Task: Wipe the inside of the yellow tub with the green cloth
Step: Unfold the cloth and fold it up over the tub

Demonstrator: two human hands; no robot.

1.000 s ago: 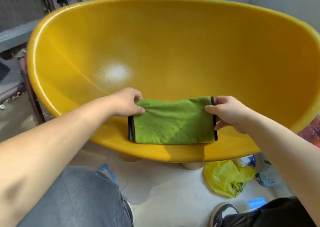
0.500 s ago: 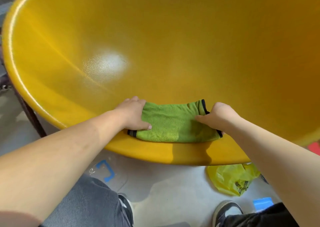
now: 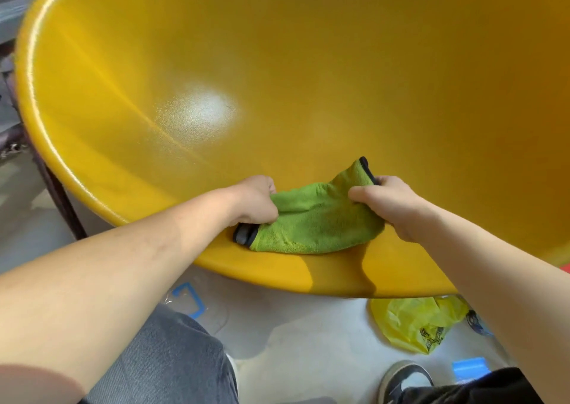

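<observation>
The big yellow tub [image 3: 308, 79] fills most of the head view, tilted so its glossy inside faces me. The green cloth [image 3: 314, 221] with black edging lies bunched on the tub's near inner wall, just above the rim. My left hand [image 3: 253, 200] grips the cloth's left end, fingers curled into the fabric. My right hand [image 3: 388, 203] grips the right end, and a black-edged corner sticks up beside it.
Below the tub's near rim the pale floor shows a crumpled yellow plastic bag [image 3: 416, 323], a blue tape mark [image 3: 188, 298] and a blue scrap [image 3: 468, 369]. My knees and one dark shoe [image 3: 404, 379] are at the bottom. A dark metal frame [image 3: 58, 193] stands at the left.
The cloth went from stretched flat between my hands to bunched up. Both hands pushed it further into the tub and closed tighter on its ends; the view moved closer.
</observation>
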